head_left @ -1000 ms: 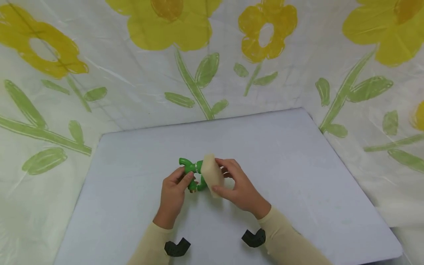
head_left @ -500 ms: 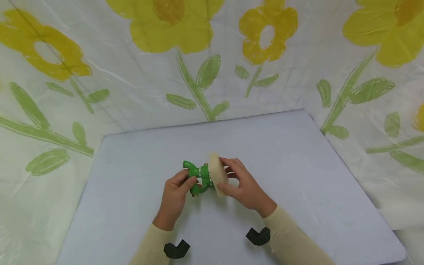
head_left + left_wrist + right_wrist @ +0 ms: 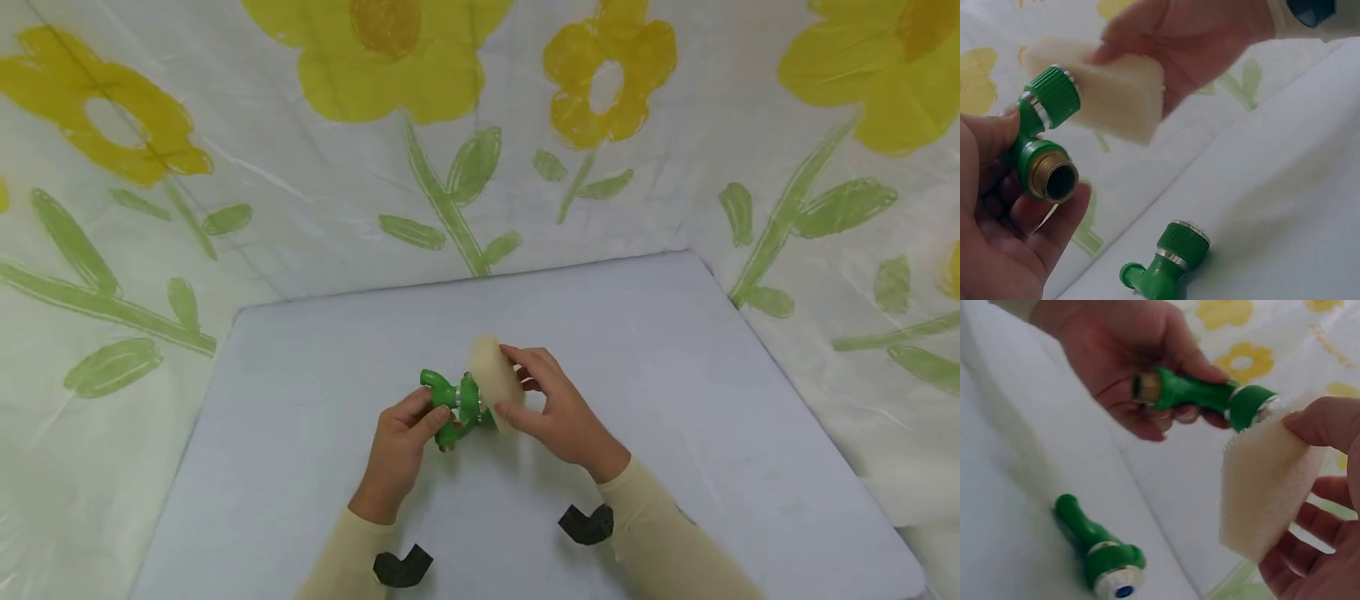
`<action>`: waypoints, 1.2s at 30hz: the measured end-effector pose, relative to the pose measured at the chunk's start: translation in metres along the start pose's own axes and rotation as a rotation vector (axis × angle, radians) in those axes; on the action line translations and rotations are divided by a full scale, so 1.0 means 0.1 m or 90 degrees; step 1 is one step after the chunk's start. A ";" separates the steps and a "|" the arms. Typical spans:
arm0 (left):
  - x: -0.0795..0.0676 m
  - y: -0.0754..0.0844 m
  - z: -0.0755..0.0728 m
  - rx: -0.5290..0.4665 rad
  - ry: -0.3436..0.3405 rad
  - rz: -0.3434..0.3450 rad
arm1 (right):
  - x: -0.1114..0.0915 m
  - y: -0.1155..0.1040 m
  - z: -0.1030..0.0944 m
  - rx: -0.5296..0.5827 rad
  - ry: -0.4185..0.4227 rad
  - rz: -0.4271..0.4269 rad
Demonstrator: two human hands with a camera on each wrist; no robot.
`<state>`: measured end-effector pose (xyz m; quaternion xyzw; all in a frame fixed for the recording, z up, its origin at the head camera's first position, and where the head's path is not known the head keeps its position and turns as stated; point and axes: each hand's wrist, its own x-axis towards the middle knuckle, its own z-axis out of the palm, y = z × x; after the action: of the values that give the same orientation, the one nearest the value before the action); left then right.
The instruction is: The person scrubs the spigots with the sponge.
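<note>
My left hand (image 3: 400,446) holds a green faucet (image 3: 1041,134) between thumb and fingers, off the table. Its threaded brass inlet (image 3: 1054,178) and ribbed green knob (image 3: 1055,97) face out from the hand in the left wrist view. My right hand (image 3: 558,408) pinches a thick cream sponge (image 3: 1266,490) at its edges, with the thumb on one side. The sponge's edge is at the knob end; whether they touch, I cannot tell. Below lies a second green faucet (image 3: 1100,550) on the table, partly hidden by the first in the head view.
The white table (image 3: 315,350) has a back edge along a plastic sheet (image 3: 315,208) printed with yellow flowers. Black curved pieces (image 3: 402,567) sit at both sleeved wrists.
Both hands have shifted slightly right with the faucet and sponge. The sponge has turned and risen a little at the knob end. The second faucet shows differently behind the first.
</note>
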<state>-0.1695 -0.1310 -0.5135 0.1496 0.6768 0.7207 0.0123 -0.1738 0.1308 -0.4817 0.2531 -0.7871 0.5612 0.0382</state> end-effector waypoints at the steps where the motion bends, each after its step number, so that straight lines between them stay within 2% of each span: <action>1: 0.00 0.00 -0.01 -0.001 0.011 -0.003 | -0.03 0.02 0.03 0.006 -0.002 0.006; 5: 0.02 -0.02 -0.02 0.000 0.064 -0.018 | -0.11 0.04 0.16 0.003 -0.010 -0.013; 7: 0.02 -0.03 -0.02 -0.002 0.072 -0.028 | -0.11 0.02 0.19 -0.012 -0.007 -0.035; 10: 0.00 -0.05 -0.02 0.003 0.046 -0.037 | -0.08 0.00 0.17 -0.028 0.015 -0.056; 13: -0.02 -0.07 -0.02 0.016 0.003 -0.027 | -0.04 0.00 0.12 -0.001 0.045 -0.040; 15: -0.03 -0.06 -0.02 0.015 -0.010 -0.017 | -0.03 0.02 0.11 0.022 0.055 -0.022; 17: -0.02 -0.05 -0.03 0.013 0.002 -0.015 | -0.06 0.05 0.13 0.036 0.047 -0.011; 19: 0.00 -0.04 -0.07 0.013 0.034 -0.028 | -0.10 0.07 0.17 0.036 0.025 -0.014; 21: 0.03 -0.04 -0.14 0.045 0.081 -0.064 | -0.14 0.09 0.20 0.040 0.002 -0.026; 24: 0.09 -0.04 -0.30 0.120 0.137 -0.149 | -0.17 0.11 0.22 0.044 0.003 -0.042; 26: 0.11 -0.06 -0.44 0.184 0.154 -0.213 | -0.18 0.13 0.19 0.052 0.020 -0.036; 28: 0.11 -0.09 -0.58 0.243 0.153 -0.256 | -0.20 0.17 0.14 0.056 0.044 -0.018; 32: 0.09 -0.17 -0.80 0.363 0.141 -0.286 | -0.24 0.23 -0.01 0.058 0.084 0.019; 36: 0.07 -0.22 -0.91 0.450 0.140 -0.310 | -0.27 0.31 -0.12 0.054 0.114 0.046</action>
<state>-0.2016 -0.2160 -0.5376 -0.0969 0.8945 0.4327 0.0574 -0.1668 0.1586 -0.5132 0.1749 -0.7648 0.6152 0.0771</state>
